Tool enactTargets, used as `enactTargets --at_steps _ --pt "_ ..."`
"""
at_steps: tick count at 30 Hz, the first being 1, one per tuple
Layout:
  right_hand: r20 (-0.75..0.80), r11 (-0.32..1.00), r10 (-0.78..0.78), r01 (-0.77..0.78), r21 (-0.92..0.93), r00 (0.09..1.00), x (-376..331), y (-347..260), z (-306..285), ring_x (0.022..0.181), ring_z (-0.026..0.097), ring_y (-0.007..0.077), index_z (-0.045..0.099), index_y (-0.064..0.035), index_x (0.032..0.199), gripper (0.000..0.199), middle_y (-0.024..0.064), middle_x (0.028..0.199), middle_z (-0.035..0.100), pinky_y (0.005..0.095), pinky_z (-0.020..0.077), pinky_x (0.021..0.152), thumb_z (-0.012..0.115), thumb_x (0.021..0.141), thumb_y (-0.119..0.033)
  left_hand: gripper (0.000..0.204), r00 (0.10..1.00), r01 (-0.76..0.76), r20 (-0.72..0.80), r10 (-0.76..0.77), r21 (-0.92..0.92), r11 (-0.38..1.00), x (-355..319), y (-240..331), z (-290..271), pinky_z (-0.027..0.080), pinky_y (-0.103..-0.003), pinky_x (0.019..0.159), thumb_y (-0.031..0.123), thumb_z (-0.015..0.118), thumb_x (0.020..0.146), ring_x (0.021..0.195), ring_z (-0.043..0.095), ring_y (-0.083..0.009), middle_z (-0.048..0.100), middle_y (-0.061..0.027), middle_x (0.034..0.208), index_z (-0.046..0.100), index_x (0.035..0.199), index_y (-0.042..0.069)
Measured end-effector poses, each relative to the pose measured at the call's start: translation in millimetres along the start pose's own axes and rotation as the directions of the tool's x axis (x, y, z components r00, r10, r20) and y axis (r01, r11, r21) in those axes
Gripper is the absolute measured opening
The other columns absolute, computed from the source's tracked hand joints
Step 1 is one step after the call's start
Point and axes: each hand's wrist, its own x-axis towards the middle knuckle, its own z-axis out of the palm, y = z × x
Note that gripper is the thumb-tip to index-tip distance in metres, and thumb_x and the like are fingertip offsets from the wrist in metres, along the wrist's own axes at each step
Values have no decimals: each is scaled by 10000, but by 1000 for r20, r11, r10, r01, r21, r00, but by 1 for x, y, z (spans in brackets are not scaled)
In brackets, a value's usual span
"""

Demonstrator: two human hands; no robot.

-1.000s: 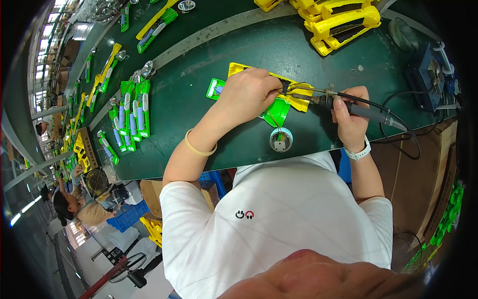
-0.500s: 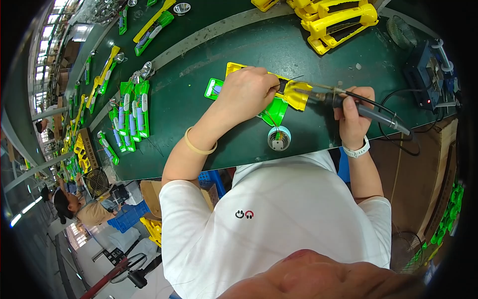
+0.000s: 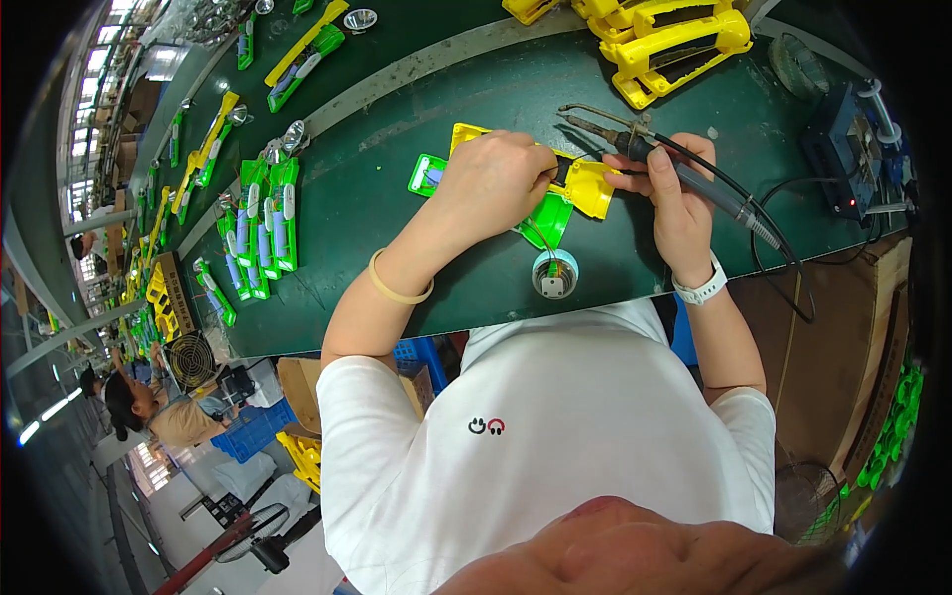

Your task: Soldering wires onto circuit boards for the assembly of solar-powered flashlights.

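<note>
My left hand (image 3: 496,183) is closed over a yellow plastic housing (image 3: 592,188), its thumb and fingertips pressed together at the housing's middle. Those fingers hide part of it, and a thin dark wire sticks up beside them. Beneath lies a green plastic piece (image 3: 547,220), whose other end, carrying a white and a bluish part, shows left of the hand. Thin wires run from it to a round lamp head (image 3: 555,275) near the table edge. My right hand (image 3: 682,203) grips a soldering iron (image 3: 635,147), its tip raised above the yellow housing and pointing left.
Several green assemblies (image 3: 263,228) lie in a group on the green table at left. Yellow frames (image 3: 664,50) are piled at the far side. A blue soldering station (image 3: 843,149) stands at right, joined to the iron by a cable. Another person (image 3: 178,416) sits at far left.
My right hand has moved left and up, lifting the soldering iron from the yellow housing's right end to above it. My left hand stays almost in place.
</note>
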Motion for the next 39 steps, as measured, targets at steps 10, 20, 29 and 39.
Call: enactTargets --at_steps 10,20,29,39 --pt "-21 999 33 -32 13 999 1 -2 -5 871 642 250 328 -21 1069 269 148 950 543 297 550 713 510 917 -150 111 885 397 45 -464 -592 701 -14 4 -32 464 -265 576 66 700 722 631 586 -127 645 -52 814 639 815 61" --pt "-62 997 -20 15 -81 998 -4 -18 8 571 522 93 386 -38 979 226 59 758 505 208 411 490 576 858 -61 97 849 191 115 -516 -977 96 -43 -29 -20 508 -248 616 4 634 791 733 617 -143 646 -93 873 606 885 7" --pt "35 982 53 -45 -186 998 -3 13 39 566 558 101 381 -51 973 223 56 768 520 184 387 425 570 854 -50 88 1000 13 -19 -16 -121 993 -21 -64 -26 470 -306 647 37 652 710 735 541 -212 482 -75 853 631 794 49" --pt "74 977 105 -89 -193 992 3 16 38 630 533 73 396 -13 946 241 55 801 514 187 446 535 604 825 -23 59 995 -1 98 12 -106 994 -9 -61 -32 474 -343 666 36 611 706 738 554 -267 470 -114 861 638 758 31"
